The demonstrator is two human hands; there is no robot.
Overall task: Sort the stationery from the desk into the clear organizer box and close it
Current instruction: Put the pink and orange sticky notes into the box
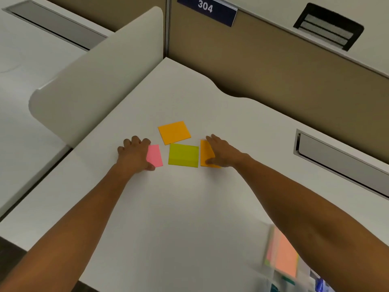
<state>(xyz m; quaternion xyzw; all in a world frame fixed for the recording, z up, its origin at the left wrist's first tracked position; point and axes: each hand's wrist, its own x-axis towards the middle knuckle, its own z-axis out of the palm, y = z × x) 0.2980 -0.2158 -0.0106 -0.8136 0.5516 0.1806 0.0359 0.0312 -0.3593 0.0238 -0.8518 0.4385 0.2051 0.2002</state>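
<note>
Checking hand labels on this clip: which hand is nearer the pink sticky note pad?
Left. The left hand rests on the pink sticky note pad, covering its left side; the right hand is across the green pad, on an orange pad.

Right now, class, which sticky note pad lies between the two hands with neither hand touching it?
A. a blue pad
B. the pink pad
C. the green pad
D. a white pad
C: the green pad lies untouched between the left hand on the pink pad and the right hand on an orange pad.
</note>
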